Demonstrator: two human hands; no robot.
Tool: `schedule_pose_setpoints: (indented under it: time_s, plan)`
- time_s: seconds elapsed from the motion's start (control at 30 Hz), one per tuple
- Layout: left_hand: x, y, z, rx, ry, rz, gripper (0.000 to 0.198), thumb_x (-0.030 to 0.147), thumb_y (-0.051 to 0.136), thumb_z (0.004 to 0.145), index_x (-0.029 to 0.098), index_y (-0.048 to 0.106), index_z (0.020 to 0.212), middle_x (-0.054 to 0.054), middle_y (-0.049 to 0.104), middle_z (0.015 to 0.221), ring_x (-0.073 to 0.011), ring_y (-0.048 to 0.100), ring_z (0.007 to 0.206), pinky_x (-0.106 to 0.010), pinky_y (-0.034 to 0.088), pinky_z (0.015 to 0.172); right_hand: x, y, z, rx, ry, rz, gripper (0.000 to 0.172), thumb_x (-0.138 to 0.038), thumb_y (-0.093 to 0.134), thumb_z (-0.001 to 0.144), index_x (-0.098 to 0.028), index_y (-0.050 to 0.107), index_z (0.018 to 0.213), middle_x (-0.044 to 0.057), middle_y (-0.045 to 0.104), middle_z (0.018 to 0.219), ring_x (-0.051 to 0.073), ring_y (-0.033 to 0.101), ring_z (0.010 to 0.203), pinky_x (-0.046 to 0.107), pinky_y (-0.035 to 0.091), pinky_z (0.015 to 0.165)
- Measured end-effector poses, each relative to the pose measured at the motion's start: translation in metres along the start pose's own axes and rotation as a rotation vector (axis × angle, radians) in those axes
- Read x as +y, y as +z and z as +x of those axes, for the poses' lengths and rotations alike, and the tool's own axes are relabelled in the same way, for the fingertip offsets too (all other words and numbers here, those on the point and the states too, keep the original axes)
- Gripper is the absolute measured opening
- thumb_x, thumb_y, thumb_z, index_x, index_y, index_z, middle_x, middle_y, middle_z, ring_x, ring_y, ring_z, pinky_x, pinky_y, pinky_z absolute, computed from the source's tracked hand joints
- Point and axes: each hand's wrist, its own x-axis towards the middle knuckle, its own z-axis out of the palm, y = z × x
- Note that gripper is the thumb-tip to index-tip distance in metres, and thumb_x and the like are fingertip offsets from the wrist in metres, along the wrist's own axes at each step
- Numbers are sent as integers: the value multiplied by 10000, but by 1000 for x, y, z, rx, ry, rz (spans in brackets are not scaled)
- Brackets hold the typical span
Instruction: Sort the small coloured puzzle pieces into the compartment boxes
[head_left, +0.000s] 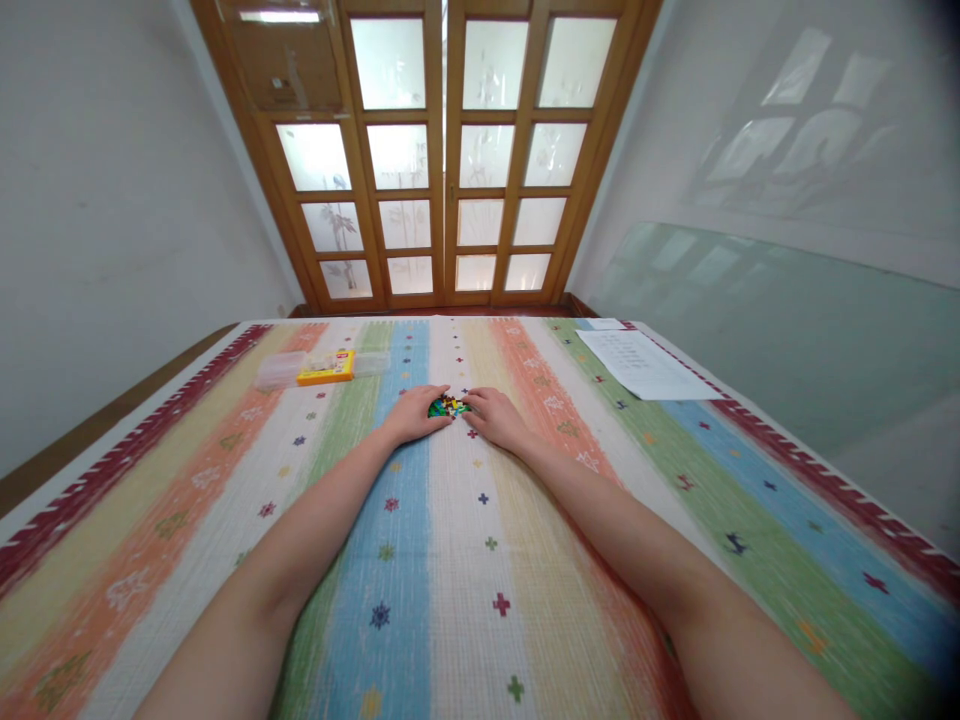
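A small heap of tiny colourful pieces (450, 406), green, blue, yellow, white and dark brown, lies on the striped tablecloth in the head view. The pieces are too small for me to name their kind. My left hand (417, 414) curves around the heap's left side, thumb and fingers apart. From the right, my right hand (495, 414) cups the other side, its fingers also spread. Both hands rest low on the cloth and touch or nearly touch the pieces. Parts of the heap are hidden behind the fingers.
Left of the hands is a yellow-orange box (327, 370) between clear plastic containers (279, 371). White printed sheets (646, 366) lie at the far right of the striped tablecloth (457, 560). Wooden glass-paned doors (450, 150) stand beyond the table; a glass panel (720, 300) leans at the right wall.
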Motion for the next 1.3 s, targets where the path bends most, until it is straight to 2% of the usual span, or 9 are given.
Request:
schedule_pose_setpoints:
  time_s: [0.33, 0.67, 0.9, 1.0, 1.17, 1.3]
  plan:
    - [3, 7, 2, -8, 53, -3, 612, 440, 623, 952, 189, 528, 1503, -131, 641, 1424, -284, 583, 1323, -454, 432, 1158, 4, 6, 1, -3, -26, -21, 350, -293, 604, 995, -211, 690, 1324, 122, 655, 1365, 268, 584, 1263, 410, 432, 1093]
    - [-4, 10, 2, -9, 94, -54, 642, 404, 650, 931, 196, 505, 1521, -122, 628, 1446, -277, 587, 1325, -450, 440, 1160, 9, 13, 1, -55, -49, -11, 438, -342, 561, 1026, -247, 596, 1452, 119, 582, 1475, 273, 521, 1365, 443, 391, 1147]
    - [6, 9, 4, -1, 49, -19, 631, 397, 652, 924, 198, 520, 1508, -128, 633, 1440, -282, 592, 1319, -458, 443, 1159, 10, 13, 1, -46, -58, -5, 432, -337, 568, 1024, -263, 594, 1449, 112, 592, 1456, 270, 535, 1342, 438, 396, 1132]
    - [11, 10, 5, 8, 33, 4, 627, 401, 650, 923, 184, 529, 1499, -137, 632, 1438, -282, 592, 1318, -449, 439, 1160, 8, 12, 1, -18, -54, 6, 402, -326, 591, 1011, -242, 622, 1403, 114, 619, 1414, 264, 554, 1307, 418, 408, 1112]
    - [13, 9, 6, -1, 40, 1, 616, 406, 655, 923, 180, 541, 1484, -134, 654, 1404, -275, 611, 1280, -437, 453, 1138, 6, 9, 1, 19, 1, 15, 246, -266, 612, 986, -207, 698, 1209, 109, 693, 1213, 244, 592, 1175, 369, 436, 1030]
    - [15, 7, 6, -7, 54, -13, 601, 376, 651, 921, 193, 544, 1483, -120, 673, 1371, -266, 616, 1262, -431, 456, 1132, 5, 8, 1, 43, 60, 11, 151, -253, 634, 967, -195, 692, 1095, 99, 690, 1130, 227, 589, 1097, 339, 434, 977]
